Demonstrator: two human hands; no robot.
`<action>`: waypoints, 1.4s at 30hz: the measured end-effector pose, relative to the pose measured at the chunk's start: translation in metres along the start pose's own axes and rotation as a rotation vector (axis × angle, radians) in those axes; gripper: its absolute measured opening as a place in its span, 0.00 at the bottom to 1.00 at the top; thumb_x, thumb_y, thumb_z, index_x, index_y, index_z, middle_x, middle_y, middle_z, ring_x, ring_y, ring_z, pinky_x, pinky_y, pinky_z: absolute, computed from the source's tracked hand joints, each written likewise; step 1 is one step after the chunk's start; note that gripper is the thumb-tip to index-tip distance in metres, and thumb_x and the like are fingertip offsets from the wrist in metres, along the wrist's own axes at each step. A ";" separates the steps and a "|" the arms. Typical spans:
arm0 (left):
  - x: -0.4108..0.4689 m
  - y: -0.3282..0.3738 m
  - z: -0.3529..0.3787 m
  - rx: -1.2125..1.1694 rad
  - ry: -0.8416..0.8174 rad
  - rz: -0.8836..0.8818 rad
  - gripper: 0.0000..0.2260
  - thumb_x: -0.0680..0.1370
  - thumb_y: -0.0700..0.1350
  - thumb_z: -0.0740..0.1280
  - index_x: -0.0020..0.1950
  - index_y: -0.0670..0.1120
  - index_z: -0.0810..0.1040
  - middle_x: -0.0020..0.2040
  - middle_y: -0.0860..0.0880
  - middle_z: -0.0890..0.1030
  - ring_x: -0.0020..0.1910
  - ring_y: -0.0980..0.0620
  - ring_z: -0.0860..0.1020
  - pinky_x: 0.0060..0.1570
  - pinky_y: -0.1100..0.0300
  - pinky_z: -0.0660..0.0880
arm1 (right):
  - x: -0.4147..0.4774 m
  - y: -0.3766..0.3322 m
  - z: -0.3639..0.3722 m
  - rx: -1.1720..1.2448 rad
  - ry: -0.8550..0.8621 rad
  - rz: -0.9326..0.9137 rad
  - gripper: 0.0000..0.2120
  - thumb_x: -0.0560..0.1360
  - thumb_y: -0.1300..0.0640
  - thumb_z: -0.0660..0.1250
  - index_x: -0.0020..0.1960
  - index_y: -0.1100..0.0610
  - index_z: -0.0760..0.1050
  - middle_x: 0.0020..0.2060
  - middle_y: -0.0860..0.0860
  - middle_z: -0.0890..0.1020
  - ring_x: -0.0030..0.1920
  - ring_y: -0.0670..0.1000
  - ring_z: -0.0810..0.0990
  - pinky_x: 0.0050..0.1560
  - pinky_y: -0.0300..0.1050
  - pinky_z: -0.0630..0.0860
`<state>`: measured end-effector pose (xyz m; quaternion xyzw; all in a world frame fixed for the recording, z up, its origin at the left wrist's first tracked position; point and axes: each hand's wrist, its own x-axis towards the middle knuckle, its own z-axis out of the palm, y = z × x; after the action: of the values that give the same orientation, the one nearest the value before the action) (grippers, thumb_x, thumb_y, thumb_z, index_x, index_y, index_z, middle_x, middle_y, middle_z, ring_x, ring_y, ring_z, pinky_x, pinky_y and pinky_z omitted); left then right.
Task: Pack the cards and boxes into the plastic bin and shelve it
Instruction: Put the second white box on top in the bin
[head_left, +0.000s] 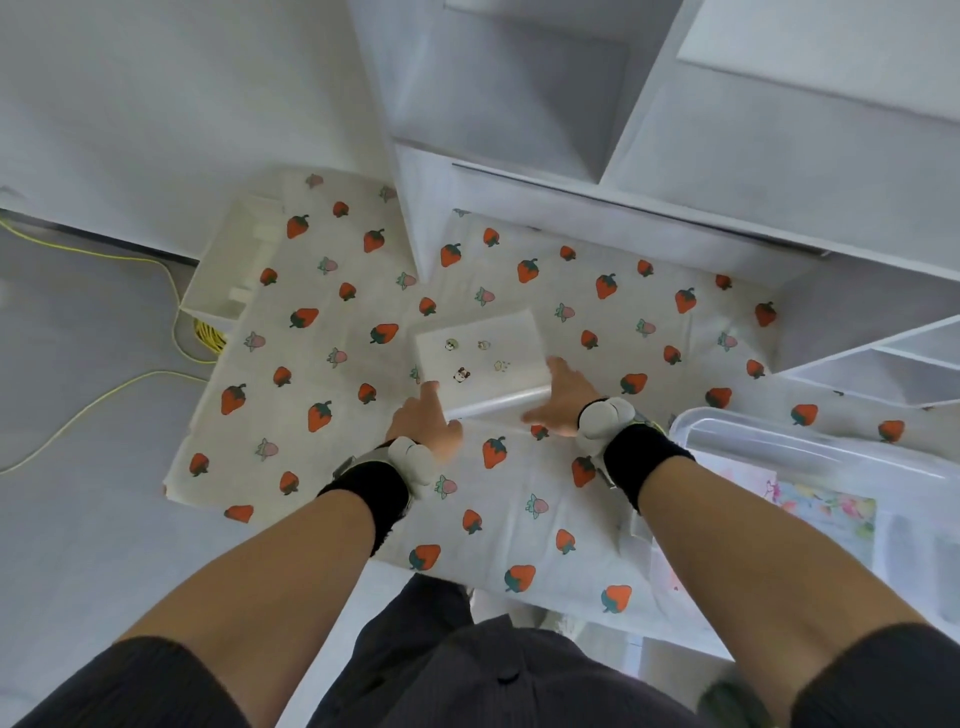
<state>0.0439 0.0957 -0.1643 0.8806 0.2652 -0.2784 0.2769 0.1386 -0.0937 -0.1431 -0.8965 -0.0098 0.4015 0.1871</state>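
Note:
A white box (480, 353) with small cartoon stickers on its top sits in the middle of the strawberry-print cloth (322, 322). My left hand (426, 421) touches the box's near left corner. At the box's near right edge rests my right hand (558, 397), fingers spread along the side. Both hands press the box from either side, and whether it is lifted off the cloth I cannot tell. The clear plastic bin (810, 447) stands at the right, with colourful cards (826, 509) lying inside it.
White shelving (649, 156) rises behind the table, with open compartments above and at the right. A small white open box (234, 260) sits at the cloth's far left corner. A yellow cable (176, 322) runs across the grey floor on the left.

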 end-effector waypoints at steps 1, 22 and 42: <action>-0.002 0.001 -0.002 -0.006 0.017 0.000 0.30 0.76 0.50 0.65 0.76 0.48 0.59 0.63 0.40 0.74 0.59 0.39 0.76 0.57 0.47 0.77 | -0.001 -0.001 -0.002 0.009 0.006 0.001 0.49 0.68 0.54 0.79 0.80 0.51 0.54 0.68 0.58 0.71 0.63 0.61 0.77 0.59 0.56 0.80; -0.089 0.101 -0.052 -0.081 0.498 0.369 0.30 0.76 0.55 0.65 0.76 0.49 0.63 0.71 0.42 0.68 0.69 0.40 0.68 0.68 0.47 0.67 | -0.108 0.057 -0.114 0.885 0.239 -0.294 0.20 0.78 0.50 0.72 0.66 0.58 0.74 0.57 0.54 0.84 0.56 0.55 0.85 0.57 0.54 0.82; -0.197 0.286 0.102 0.291 0.286 0.934 0.24 0.77 0.58 0.62 0.72 0.52 0.69 0.69 0.48 0.74 0.67 0.43 0.72 0.65 0.49 0.70 | -0.227 0.324 -0.125 1.188 0.296 0.037 0.21 0.72 0.50 0.77 0.59 0.58 0.76 0.57 0.61 0.83 0.57 0.63 0.83 0.60 0.63 0.80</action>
<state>0.0478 -0.2324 -0.0123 0.9639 -0.1631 -0.0357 0.2072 0.0322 -0.4739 -0.0159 -0.6854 0.2572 0.2125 0.6473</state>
